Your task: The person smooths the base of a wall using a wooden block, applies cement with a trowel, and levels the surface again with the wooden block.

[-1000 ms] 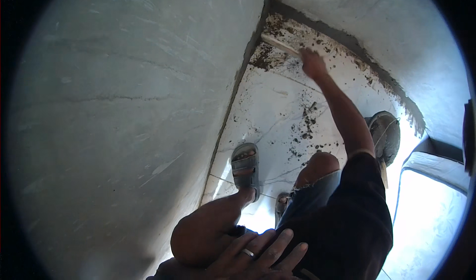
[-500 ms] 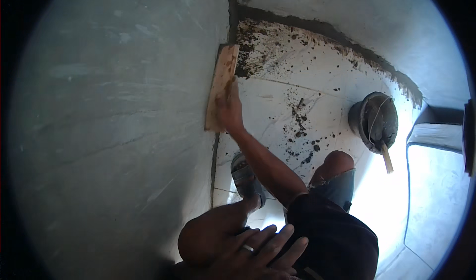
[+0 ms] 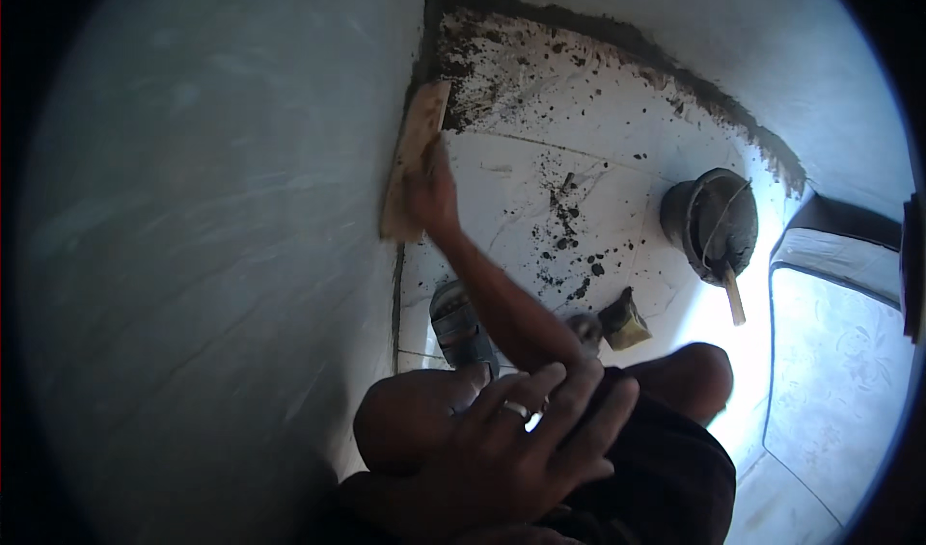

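Note:
My right hand (image 3: 432, 196) grips a wooden float (image 3: 422, 125), a long flat pale board with brown smears. The board stands along the foot of the grey wall (image 3: 241, 178) on the left, its edge by the mortar strip in the corner. How its far face meets the wall is hidden. Lower down, my left hand (image 3: 526, 439), with a ring on one finger, hovers over my lap and knee. Its fingers are spread and nothing is in them.
Dark mortar crumbs (image 3: 569, 227) litter the white floor tiles (image 3: 502, 188). A black bucket (image 3: 714, 222) of grey mix stands right, a wooden handle (image 3: 735, 299) sticking out. A small dark and yellow thing (image 3: 627, 321) lies by my foot. A mortar band (image 3: 617, 39) edges the far wall.
My left hand has risen and moved rightward. My right knee has swung outward, uncovering the dark and yellow thing. The view has shifted slightly; the float stays in my right hand by the wall.

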The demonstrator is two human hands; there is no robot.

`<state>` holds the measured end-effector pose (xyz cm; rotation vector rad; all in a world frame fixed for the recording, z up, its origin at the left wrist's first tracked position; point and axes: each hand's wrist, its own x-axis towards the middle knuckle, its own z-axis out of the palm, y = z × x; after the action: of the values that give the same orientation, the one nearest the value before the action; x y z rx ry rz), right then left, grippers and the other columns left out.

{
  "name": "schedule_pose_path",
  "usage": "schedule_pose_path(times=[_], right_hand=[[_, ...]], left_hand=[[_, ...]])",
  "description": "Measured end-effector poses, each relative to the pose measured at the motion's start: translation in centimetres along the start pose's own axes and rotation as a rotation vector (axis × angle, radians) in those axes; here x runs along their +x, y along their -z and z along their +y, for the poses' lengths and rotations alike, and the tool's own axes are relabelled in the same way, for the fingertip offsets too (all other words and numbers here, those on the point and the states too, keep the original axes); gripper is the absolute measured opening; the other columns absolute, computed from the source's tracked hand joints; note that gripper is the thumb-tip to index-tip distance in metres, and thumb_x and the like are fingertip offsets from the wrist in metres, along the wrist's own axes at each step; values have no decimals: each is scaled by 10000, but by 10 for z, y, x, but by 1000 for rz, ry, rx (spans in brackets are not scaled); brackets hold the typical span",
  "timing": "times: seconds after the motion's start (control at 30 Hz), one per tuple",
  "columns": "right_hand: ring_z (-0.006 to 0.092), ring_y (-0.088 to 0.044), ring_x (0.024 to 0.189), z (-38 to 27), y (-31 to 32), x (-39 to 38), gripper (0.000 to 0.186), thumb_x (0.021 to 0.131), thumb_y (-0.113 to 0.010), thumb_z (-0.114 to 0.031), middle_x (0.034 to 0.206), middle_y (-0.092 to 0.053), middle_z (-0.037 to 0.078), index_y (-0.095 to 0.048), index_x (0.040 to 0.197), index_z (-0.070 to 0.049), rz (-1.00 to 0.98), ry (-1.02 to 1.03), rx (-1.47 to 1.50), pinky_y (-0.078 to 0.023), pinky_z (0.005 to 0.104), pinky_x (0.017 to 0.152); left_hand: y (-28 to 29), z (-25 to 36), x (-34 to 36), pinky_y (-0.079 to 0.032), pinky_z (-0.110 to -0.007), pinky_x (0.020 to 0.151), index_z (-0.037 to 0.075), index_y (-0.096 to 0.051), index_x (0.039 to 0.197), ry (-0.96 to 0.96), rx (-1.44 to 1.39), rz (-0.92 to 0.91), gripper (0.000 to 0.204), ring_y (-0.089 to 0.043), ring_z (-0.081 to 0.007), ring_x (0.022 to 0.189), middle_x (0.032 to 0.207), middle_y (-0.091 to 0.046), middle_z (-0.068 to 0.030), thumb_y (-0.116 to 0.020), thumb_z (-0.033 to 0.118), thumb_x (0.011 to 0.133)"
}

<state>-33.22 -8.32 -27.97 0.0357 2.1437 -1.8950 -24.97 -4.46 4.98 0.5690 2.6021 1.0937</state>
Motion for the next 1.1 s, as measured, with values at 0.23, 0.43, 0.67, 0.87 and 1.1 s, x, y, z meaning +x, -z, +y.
schedule_pose_path(times=[0.23,0.43,0.67,0.87,1.1], right_hand=[[505,-498,1222,1,14,20,793,908,-556,-107,1313,-494,371,-76,1524,31,-234,-222,123,-400,460,1047],[506,-541,1162,-30,12,-4,708,870,-564,-109,1238,-538,380,-227,1458,96,118,121,160,-442,503,991],[515,-567,1099,-16,28,26,742,875,-583,-122,1185,-564,373,-210,1497,37,1,-100,233,-458,499,952],[506,-599,1034,-3,16,5,778,870,-598,-135,1137,-599,355,-182,1511,13,-172,-287,301,-483,508,898],[502,-537,1168,19,6,-4,849,874,-545,-54,1294,-497,383,-40,1555,-48,173,187,-65,-439,486,981]], left_hand=[[-40,-15,62,-537,-378,888,169,-546,1363,63,228,-232,573,-630,-260,1092,1286,-597,-105,-649,444,871],[-65,-3,121,-532,-343,881,149,-522,1382,-91,493,-373,649,-631,-237,1055,1258,-611,-112,-707,396,811],[-81,-9,137,-535,-342,869,91,-487,1402,-108,434,-466,658,-646,-254,1029,1196,-632,-127,-697,360,839],[-66,-15,135,-555,-328,773,72,-466,1413,-10,388,-623,640,-673,-228,844,1079,-642,-115,-676,341,872],[-73,-15,130,-529,-263,612,-8,-450,1405,-181,306,-566,645,-640,-169,735,872,-587,-73,-659,321,891]])
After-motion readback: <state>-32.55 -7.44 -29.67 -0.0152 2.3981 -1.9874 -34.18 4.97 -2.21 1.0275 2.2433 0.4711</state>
